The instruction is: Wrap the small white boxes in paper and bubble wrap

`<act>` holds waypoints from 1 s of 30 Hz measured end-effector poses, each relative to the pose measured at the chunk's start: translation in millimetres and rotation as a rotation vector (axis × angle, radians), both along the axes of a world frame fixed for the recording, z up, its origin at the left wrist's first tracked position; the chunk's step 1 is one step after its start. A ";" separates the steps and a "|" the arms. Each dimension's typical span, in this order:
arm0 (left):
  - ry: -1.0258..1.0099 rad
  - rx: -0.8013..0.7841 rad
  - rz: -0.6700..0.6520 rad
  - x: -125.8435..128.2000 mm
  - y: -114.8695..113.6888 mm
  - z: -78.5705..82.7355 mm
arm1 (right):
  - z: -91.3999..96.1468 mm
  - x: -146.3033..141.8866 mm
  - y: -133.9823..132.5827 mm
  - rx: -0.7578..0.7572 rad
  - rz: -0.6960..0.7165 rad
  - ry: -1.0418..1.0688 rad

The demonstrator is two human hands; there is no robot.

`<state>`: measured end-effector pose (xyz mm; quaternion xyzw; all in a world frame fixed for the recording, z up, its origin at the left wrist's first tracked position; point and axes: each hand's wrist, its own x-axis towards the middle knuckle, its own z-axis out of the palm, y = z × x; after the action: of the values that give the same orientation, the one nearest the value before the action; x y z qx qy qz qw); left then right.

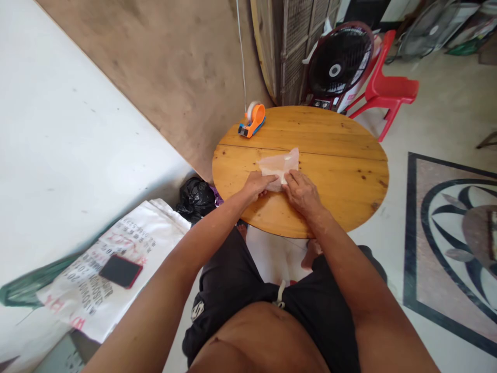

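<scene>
A thin, translucent whitish-pink sheet or bag [276, 165] lies crumpled on the round wooden table [341, 140]. My left hand [257, 185] grips its near left edge, thumb on top and fingers curled below. On the near right side my right hand [303, 191] has its fingers bent and pressed together on the same material. Something whiter shows between the two hands, but I cannot make out what it is. Farther back on the tabletop stands an orange and blue tape dispenser [256, 122] with a roll of tape in it.
A dark-faced fan [337, 62] and a red plastic chair [388, 88] stand beyond the table. To the left, a phone [121, 271] lies on a printed white sack [155, 223]. A black plastic bag [196, 197] sits between the wall and the table.
</scene>
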<state>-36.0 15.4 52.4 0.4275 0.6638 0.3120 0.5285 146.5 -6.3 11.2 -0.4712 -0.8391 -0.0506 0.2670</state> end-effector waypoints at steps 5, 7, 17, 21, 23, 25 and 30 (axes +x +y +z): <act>0.160 0.132 -0.031 5.8 5.3 -9.0 | 2.7 -0.4 -1.7 -0.047 -0.006 -0.017; 0.228 0.209 -0.044 6.5 6.9 -13.6 | 3.2 -0.7 -2.1 -0.058 -0.010 -0.022; 0.361 0.522 -0.044 22.2 7.7 -11.4 | 1.9 -0.8 -1.3 -0.025 -0.013 -0.025; 0.424 0.639 -0.033 27.0 8.6 -11.9 | 1.3 -0.5 -0.5 -0.002 -0.020 -0.048; 0.442 0.682 -0.033 28.5 8.8 -13.7 | 0.9 -0.7 -0.3 0.013 -0.021 -0.063; 0.438 0.723 -0.036 29.7 9.0 -16.4 | 0.4 -1.1 -0.4 0.030 -0.025 -0.076; 0.429 0.785 -0.041 31.8 9.7 -23.8 | 0.6 -1.5 -0.8 0.076 -0.033 -0.095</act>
<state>-4.2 25.1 28.5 0.6637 0.5812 0.4340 0.1824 145.0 -7.1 11.8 -0.4716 -0.8404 -0.1088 0.2438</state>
